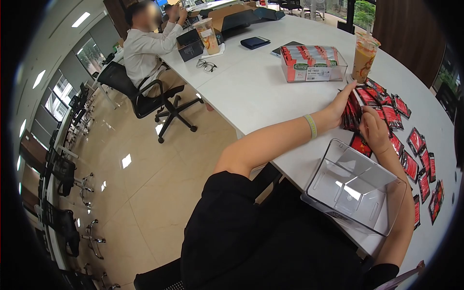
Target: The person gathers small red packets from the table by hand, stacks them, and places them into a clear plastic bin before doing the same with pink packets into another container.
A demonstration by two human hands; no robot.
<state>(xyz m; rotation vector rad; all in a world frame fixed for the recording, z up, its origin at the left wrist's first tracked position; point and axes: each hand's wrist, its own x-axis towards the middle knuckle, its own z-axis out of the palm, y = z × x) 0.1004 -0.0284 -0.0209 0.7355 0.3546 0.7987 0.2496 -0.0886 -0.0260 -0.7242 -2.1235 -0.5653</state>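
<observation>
My left hand (341, 107) is wrapped round a stack of red-and-black sachets (351, 116), holding it on edge over the table. Against the right side of that stack, my right hand (376, 129) is closed with its fingers curled at a sachet; the fingertips are partly hidden. More red sachets (390, 116) lie loosely heaped beyond and beside my right hand, and others trail down along my right forearm. Between my forearms, at the table edge, a clear plastic bin (355, 188) stands with nothing in it.
A clear bin of orange-and-white packets (314, 63) stands farther back, near an iced drink cup (365, 58). Across the white table (261, 96) are a dark wallet (255, 43), glasses (207, 65), another drink cup (208, 37) and a black box (190, 46). A person (145, 48) sits at the far left.
</observation>
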